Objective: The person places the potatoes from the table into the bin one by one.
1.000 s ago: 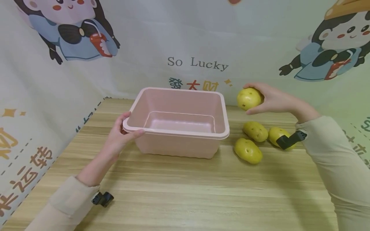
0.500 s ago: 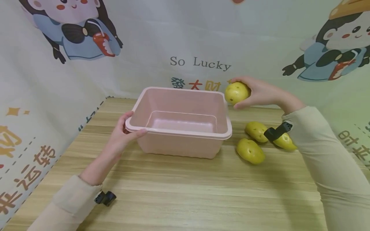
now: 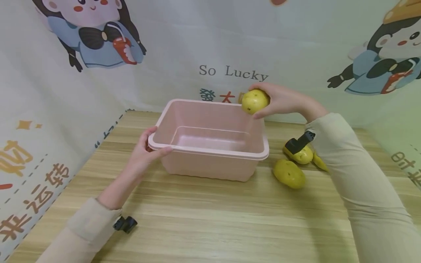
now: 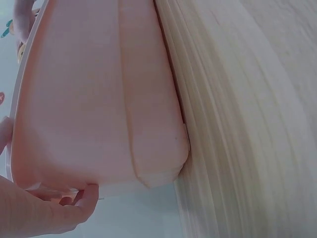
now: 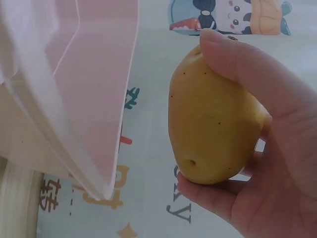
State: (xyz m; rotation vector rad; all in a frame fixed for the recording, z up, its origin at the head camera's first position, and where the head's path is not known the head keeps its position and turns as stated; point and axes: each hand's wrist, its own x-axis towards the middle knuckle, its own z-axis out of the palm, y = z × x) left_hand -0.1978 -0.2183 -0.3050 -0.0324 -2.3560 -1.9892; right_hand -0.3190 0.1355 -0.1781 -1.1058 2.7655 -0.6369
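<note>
A pink rectangular plastic basin (image 3: 207,166) stands on the wooden table, and its visible inside holds nothing. My left hand (image 3: 143,155) grips its left rim near the front corner, thumb along the front edge; the left wrist view shows curled fingers (image 4: 86,203) under the rim. In my right hand (image 3: 283,99) is a yellow potato (image 3: 254,101), held up at the basin's back right corner, above rim height. Seen from the right wrist, thumb and fingers wrap this potato (image 5: 213,119), beside the basin's wall (image 5: 101,89).
Right of the basin lie a potato (image 3: 289,174), another potato (image 3: 300,154) behind it, and a third potato (image 3: 319,162) mostly hidden by my right sleeve (image 3: 355,171). A printed cloth (image 3: 171,47) hangs behind the table (image 3: 197,219).
My right hand has carried the potato leftward, from right of the basin to its back right corner. The left hand keeps its grip on the rim. The head view has shifted slightly.
</note>
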